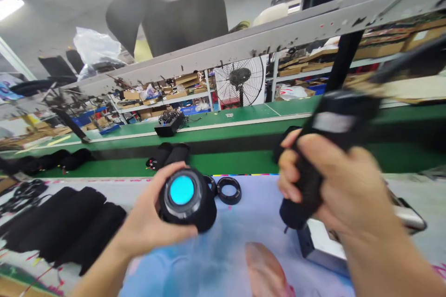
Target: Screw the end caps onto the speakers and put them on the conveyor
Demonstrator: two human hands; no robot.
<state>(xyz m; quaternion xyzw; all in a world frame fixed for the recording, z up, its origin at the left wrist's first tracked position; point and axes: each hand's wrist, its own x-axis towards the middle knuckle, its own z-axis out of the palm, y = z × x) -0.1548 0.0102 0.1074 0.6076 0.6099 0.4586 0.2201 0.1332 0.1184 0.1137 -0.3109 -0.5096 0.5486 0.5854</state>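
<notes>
My left hand [149,225] is wrapped around a black cylindrical speaker [188,202] whose round end, with a bright cyan centre, faces me. My right hand [334,185] is closed on the black grip of a hand-held tool [334,120] that hangs from a dark cable running up and to the right; the tool is blurred by motion. The tool is held to the right of the speaker, apart from it. A black ring [229,190] lies on the mat just behind the speaker.
Black fabric-covered cylinders [66,225] lie at the left of the printed mat [223,250]. A green conveyor belt [226,148] runs across behind, with more black parts on it. A metal fixture [400,216] sits under my right hand. Shelves and a fan [239,80] stand beyond.
</notes>
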